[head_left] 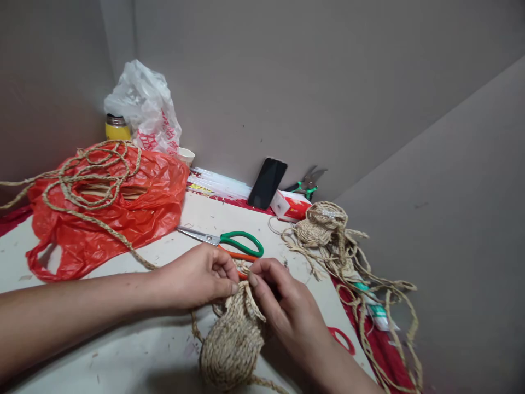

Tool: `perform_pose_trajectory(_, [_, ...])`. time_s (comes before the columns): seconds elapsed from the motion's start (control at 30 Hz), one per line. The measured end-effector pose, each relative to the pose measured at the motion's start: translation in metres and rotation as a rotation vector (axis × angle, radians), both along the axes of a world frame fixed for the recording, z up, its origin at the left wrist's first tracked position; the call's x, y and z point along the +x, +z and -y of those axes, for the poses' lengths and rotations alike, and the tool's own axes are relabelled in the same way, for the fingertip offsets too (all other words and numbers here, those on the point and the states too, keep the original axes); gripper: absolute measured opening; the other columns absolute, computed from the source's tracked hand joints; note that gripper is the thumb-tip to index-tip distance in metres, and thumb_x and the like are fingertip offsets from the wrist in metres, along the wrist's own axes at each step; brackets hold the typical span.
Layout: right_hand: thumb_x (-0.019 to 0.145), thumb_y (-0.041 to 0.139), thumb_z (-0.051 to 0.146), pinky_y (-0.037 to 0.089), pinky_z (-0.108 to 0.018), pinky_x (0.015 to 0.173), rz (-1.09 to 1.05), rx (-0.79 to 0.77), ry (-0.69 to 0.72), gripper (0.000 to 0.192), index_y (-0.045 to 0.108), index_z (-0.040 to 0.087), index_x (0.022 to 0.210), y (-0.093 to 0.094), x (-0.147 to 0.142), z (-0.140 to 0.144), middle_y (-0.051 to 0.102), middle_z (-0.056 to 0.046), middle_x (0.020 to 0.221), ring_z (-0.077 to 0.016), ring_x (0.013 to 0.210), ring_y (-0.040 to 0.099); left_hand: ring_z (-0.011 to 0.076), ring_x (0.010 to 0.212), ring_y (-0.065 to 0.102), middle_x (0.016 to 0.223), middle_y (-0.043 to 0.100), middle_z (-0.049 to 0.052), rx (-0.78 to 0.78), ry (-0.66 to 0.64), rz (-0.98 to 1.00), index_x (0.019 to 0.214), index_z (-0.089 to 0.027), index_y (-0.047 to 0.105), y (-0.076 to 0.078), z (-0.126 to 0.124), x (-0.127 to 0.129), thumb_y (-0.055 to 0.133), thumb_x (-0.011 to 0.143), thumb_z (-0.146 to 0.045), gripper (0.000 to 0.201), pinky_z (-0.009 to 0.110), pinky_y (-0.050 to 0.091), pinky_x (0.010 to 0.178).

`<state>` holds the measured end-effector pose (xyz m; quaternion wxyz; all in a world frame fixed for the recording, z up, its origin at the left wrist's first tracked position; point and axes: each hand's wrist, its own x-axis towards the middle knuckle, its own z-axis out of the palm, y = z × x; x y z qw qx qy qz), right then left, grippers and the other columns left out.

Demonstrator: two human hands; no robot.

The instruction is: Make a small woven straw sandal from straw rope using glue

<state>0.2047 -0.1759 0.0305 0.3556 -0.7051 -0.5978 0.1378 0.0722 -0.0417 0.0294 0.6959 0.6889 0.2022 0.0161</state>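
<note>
A rounded piece of coiled, braided straw (233, 350) stands at the table's front middle, a loose straw flap at its upper end. My left hand (199, 278) pinches that upper end from the left, fingers curled. From the right, my right hand (287, 309) pinches the same end between thumb and forefinger. Exactly which strand sits between the fingertips is too small to tell. Just beyond my hands lie scissors (241, 243) with one green and one orange handle; part of the orange handle is hidden. A braided straw cord (110, 232) runs behind my left forearm.
A red plastic bag (164, 202) at left bears looped cord. Behind it are a yellow jar (117, 129), a clear bag (143, 98) and a paper cup (186, 156). A phone (267, 183), pruning shears (308, 183) and more straw work (318, 230) line the wall side.
</note>
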Motion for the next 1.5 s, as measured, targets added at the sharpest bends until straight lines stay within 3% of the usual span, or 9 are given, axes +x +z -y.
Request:
perform_pose_trajectory(0.2, [0.093,0.042,0.018,0.037,-0.022,0.056,0.067,-0.007,0.060,0.011,0.048,0.023,0.086,0.002,-0.004,0.001,0.053,0.004,0.070,-0.0112,0.058,0.049,0.0084,0.054,0.044,0.059,0.051,-0.004,0.161,-0.091,-0.043,0.075,-0.013,0.060,0.003,-0.003,-0.002,0.051,0.066,-0.016,0.013,0.020,0.032,0.050])
perform_pose_trajectory(0.4, [0.093,0.042,0.018,0.036,-0.022,0.055,0.066,-0.022,0.071,0.011,0.049,0.023,0.086,0.001,-0.008,0.002,0.053,0.004,0.070,-0.0110,0.058,0.048,0.0080,0.051,0.043,0.057,0.052,-0.004,0.159,-0.149,-0.068,0.073,-0.014,0.059,0.002,-0.003,-0.004,0.050,0.062,-0.016,0.014,0.019,0.033,0.048])
perform_pose_trajectory(0.63, [0.093,0.043,0.018,0.038,-0.021,0.056,0.063,-0.025,0.106,0.010,0.050,0.024,0.088,0.003,-0.007,0.002,0.056,0.005,0.072,-0.0105,0.060,0.050,0.0060,0.047,0.041,0.054,0.053,-0.005,0.019,-0.160,-0.090,0.068,-0.015,0.057,-0.005,-0.005,-0.003,0.054,0.061,-0.018,0.008,0.018,0.030,0.045])
perform_pose_trajectory(0.83, [0.093,0.043,0.016,0.038,-0.019,0.056,0.013,-0.020,0.114,0.012,0.050,0.023,0.087,0.008,-0.008,0.004,0.055,0.005,0.071,-0.0094,0.059,0.049,0.0091,0.046,0.053,0.049,0.056,-0.004,-0.250,-0.173,-0.169,0.061,-0.016,0.054,0.005,-0.005,0.001,0.060,0.059,-0.019,0.007,0.022,0.046,0.053])
perform_pose_trajectory(0.97, [0.093,0.044,0.016,0.038,-0.019,0.056,0.018,-0.011,0.117,0.011,0.050,0.023,0.087,0.006,-0.009,0.004,0.055,0.005,0.071,-0.0092,0.059,0.049,0.0100,0.048,0.057,0.051,0.059,-0.002,-0.262,-0.181,-0.188,0.061,-0.016,0.054,0.006,-0.006,0.003,0.060,0.057,-0.016,0.007,0.023,0.049,0.054])
perform_pose_trajectory(1.17, [0.092,0.046,0.021,0.041,-0.022,0.058,0.025,-0.018,0.013,0.009,0.053,0.023,0.086,0.011,-0.002,0.004,0.058,0.003,0.071,-0.0118,0.060,0.052,0.0088,0.046,0.056,0.048,0.058,-0.004,-0.235,-0.124,-0.155,0.063,-0.016,0.056,0.003,-0.007,0.004,0.056,0.055,-0.015,0.008,0.020,0.048,0.053])
perform_pose_trajectory(1.3, [0.089,0.051,0.023,0.045,-0.025,0.058,0.004,0.187,-0.192,0.006,0.057,0.025,0.090,0.028,-0.010,0.020,0.062,-0.001,0.075,-0.0152,0.061,0.056,0.0078,0.046,0.052,0.049,0.058,-0.004,-0.125,-0.023,-0.097,0.063,-0.015,0.057,0.001,-0.009,0.004,0.055,0.057,-0.014,0.007,0.018,0.042,0.049])
perform_pose_trajectory(1.4, [0.088,0.052,0.024,0.046,-0.024,0.054,-0.043,0.222,-0.091,0.012,0.058,0.025,0.078,0.027,-0.028,0.028,0.061,-0.001,0.066,-0.0156,0.057,0.057,0.0082,0.046,0.051,0.048,0.056,-0.004,-0.076,0.035,-0.064,0.064,-0.015,0.057,-0.002,-0.009,0.004,0.054,0.058,-0.016,0.006,0.018,0.039,0.048])
perform_pose_trajectory(1.5, [0.088,0.052,0.027,0.045,-0.023,0.052,-0.088,0.057,-0.042,0.019,0.058,0.023,0.071,0.010,-0.039,0.022,0.062,0.000,0.063,-0.0154,0.057,0.059,0.0081,0.045,0.050,0.049,0.057,-0.004,-0.070,0.050,-0.042,0.065,-0.015,0.057,-0.006,-0.009,0.003,0.053,0.059,-0.016,0.007,0.019,0.039,0.048])
